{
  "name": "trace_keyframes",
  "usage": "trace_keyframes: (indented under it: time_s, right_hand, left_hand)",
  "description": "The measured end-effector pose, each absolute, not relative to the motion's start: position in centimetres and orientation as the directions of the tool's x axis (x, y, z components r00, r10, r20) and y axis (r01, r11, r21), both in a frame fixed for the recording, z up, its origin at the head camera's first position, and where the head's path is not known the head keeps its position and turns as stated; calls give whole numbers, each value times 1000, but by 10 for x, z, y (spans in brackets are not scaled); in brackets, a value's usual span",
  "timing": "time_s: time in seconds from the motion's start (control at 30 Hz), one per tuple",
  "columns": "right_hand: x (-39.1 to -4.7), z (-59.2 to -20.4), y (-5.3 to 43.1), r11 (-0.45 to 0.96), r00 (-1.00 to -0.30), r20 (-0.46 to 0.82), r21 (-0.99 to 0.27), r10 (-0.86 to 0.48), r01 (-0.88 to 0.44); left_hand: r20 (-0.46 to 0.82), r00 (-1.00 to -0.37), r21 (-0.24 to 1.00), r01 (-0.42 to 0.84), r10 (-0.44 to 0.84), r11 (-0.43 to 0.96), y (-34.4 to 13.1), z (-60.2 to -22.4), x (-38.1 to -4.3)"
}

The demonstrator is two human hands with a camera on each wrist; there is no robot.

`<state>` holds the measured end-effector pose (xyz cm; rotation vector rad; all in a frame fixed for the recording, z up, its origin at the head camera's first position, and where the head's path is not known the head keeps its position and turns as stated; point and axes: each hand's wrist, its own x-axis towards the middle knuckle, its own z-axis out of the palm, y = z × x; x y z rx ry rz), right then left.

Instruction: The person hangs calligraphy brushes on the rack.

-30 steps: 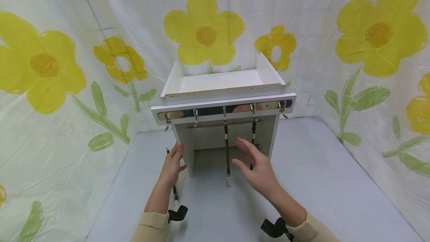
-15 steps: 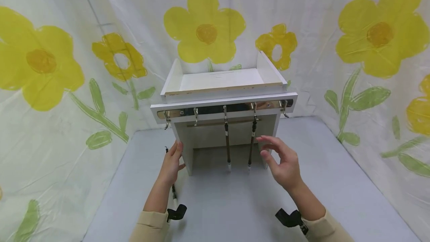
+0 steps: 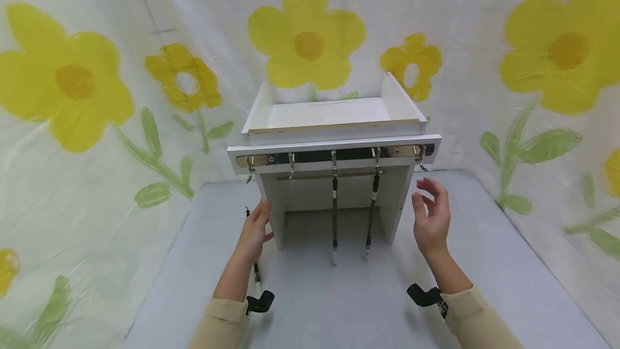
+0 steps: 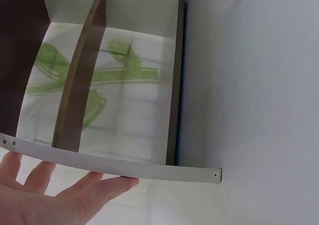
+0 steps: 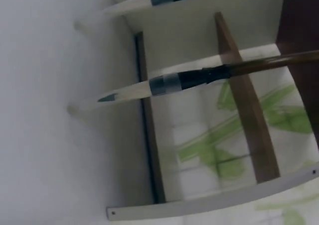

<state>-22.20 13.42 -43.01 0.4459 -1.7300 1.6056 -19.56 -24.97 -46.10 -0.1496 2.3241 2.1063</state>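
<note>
My left hand rests its fingertips against the outer face of the left side panel of a white shelf unit. Two calligraphy brushes hang tip down from hooks on its front metal rail: a middle brush and, beside it, a right brush. Pale bristles show in the right wrist view, one brush with a dark tip. To the right of the unit, my right hand is held in the air with loosely bent fingers, holding nothing.
A third brush lies on the grey table at the left, partly hidden by my left hand and forearm. The outer hooks carry nothing. An open tray top crowns the unit. A flower-printed curtain surrounds the table.
My right hand has drawn away from the right hanging brush, moving right past the unit's side. Both hanging brushes have swung slightly. My left hand has stayed at the left panel.
</note>
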Motion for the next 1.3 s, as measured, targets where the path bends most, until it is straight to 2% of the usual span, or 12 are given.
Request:
trace_keyframes:
  time_s: [0.17, 0.3, 0.43, 0.67, 0.8, 0.9, 1.17, 1.3]
  right_hand:
    - [-235, -441, 141, 60, -865, 496, -868, 78, -492]
    - [-248, -456, 144, 87, -917, 397, -913, -31, -398]
    - [-253, -465, 146, 138, -930, 359, -920, -75, -366]
    - [-251, -468, 158, 224, -943, 328, -916, -61, -333]
    - [-249, -470, 161, 242, -947, 321, -917, -26, -318]
    - [-253, -471, 160, 255, -949, 311, -915, -43, -312]
    - [-258, -465, 164, 287, -950, 299, -905, -95, -313]
    - [-253, -461, 168, 312, -955, 280, -903, -95, -296]
  left_hand:
    - [-61, -996, 991, -69, -67, 115, -250, -460, -198]
    - [-58, -996, 989, -67, -72, 128, -250, -459, -197]
    - [-63, -994, 987, -75, -91, 142, -249, -460, -195]
    - [-72, -996, 988, -79, -56, 133, -244, -459, -200]
    - [-62, -998, 988, -62, -8, 138, -253, -454, -203]
    - [-58, -998, 989, -62, -33, 138, -267, -451, -197]
    - [-217, -961, 976, -216, -173, -23, -297, -464, -181]
    - [-284, -937, 958, -286, -203, -21, -300, -473, -176]
